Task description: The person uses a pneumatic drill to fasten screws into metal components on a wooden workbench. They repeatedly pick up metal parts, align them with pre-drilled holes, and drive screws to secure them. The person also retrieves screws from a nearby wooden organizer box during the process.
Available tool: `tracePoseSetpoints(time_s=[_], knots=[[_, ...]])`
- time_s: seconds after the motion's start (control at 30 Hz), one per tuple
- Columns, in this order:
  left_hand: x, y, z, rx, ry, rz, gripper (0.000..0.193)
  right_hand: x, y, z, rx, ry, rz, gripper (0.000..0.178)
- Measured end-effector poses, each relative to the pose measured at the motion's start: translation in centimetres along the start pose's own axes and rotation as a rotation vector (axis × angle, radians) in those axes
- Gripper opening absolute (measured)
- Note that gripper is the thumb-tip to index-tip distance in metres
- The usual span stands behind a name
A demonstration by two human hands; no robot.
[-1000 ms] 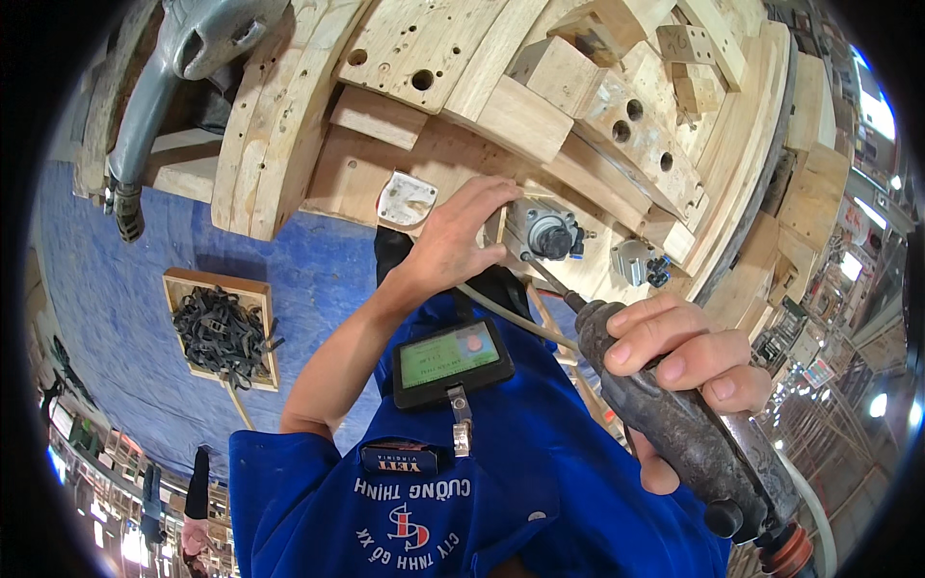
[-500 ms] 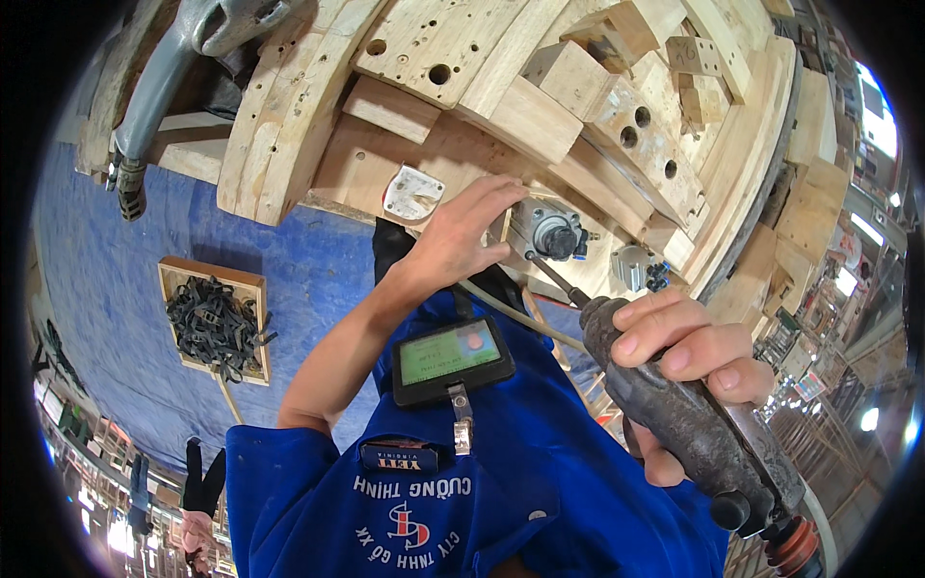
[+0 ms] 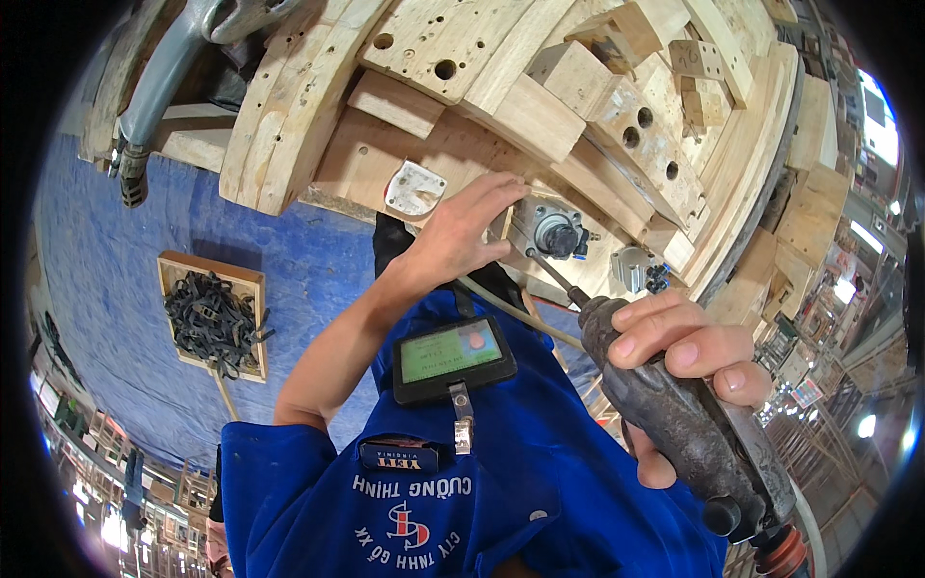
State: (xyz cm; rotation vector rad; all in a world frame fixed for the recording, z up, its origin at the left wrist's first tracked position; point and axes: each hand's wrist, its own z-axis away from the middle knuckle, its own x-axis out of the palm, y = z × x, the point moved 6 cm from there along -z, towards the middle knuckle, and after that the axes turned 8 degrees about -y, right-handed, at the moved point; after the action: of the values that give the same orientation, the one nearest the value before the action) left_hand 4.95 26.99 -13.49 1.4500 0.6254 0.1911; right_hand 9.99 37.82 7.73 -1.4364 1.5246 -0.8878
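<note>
So a worn dark-grey metal power driver (image 3: pixel 665 424) is being gripped by the right hand (image 3: pixel 689 352), fingers wrapped snugly round its body, and its long thin metal bit (image 3: pixel 557 276) is being aimed at the near left corner of a squarish silver metal unit with a round black knob (image 3: pixel 557 236). That unit is being supported by a pale wooden bench board (image 3: pixel 453 144), pretty close to the near edge. Just left of it, the left hand (image 3: pixel 467 226) is being held with thumb and fingers spread in a C; can't tell if anything's actually being pinched. Elbow room's kinda tight: the far side is being hemmed in by chunky pale wooden blocks (image 3: pixel 525 116), the right by a smaller silver cylinder (image 3: pixel 631 269). Wider room is being offered past the board's left edge, above the blue floor (image 3: pixel 318 250).
</note>
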Motion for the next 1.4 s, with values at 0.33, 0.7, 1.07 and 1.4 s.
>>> tracePoseSetpoints(time_s=[0.33, 0.7, 1.07, 1.4], knots=[[-0.5, 1.5, 0.6, 0.007, 0.003, 0.023, 0.067, 0.1, -1.6, 0.5, 0.073, 0.001, -0.057, 0.077], [0.2, 6.7, -0.5, 0.003, 0.038, -0.094, 0.068, -3.1, -8.9, 2.5, -0.094, 0.233, -0.09, 0.079], [2.6, 13.2, -4.2, 0.116, 0.084, -0.306, 0.066, -14.0, -15.7, 15.8, -0.295, 0.769, 0.135, 0.078], [8.3, 15.1, -5.0, -0.273, 0.072, 1.329, 0.056, -18.2, -16.7, 21.7, -0.312, 0.998, 0.057, 0.07]])
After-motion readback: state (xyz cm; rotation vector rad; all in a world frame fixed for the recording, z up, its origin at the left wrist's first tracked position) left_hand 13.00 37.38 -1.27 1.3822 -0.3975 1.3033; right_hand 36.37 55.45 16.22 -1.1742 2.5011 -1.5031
